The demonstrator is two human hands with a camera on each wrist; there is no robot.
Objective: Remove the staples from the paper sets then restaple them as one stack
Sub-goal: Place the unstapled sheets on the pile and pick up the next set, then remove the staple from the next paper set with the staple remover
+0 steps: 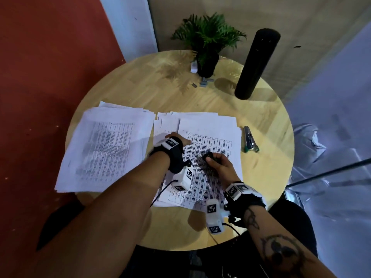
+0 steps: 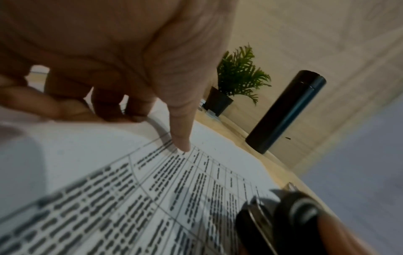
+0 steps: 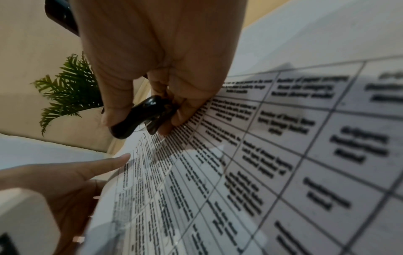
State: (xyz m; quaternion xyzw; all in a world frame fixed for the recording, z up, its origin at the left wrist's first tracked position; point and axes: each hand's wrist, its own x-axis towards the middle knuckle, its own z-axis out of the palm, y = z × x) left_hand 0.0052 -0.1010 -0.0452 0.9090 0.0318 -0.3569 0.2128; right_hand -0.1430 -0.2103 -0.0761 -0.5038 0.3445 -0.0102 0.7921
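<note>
Two sets of printed paper lie on the round wooden table (image 1: 267,177): a left stack (image 1: 104,149) and a right stack (image 1: 210,137) with a printed grid on top. My left hand (image 1: 176,142) holds the right stack's left edge, thumb (image 2: 182,143) pressed on the top sheet and fingers (image 3: 96,195) under the edge. My right hand (image 1: 217,160) grips a black staple remover (image 3: 139,117) just above the middle of that sheet. A silver and green stapler (image 1: 250,141) lies on the table to the right of the papers.
A potted green plant (image 1: 206,43) and a tall black cylinder (image 1: 257,63) stand at the table's far side, with small grey bits (image 1: 204,82) by the pot. A red wall is on the left and a grey floor on the right.
</note>
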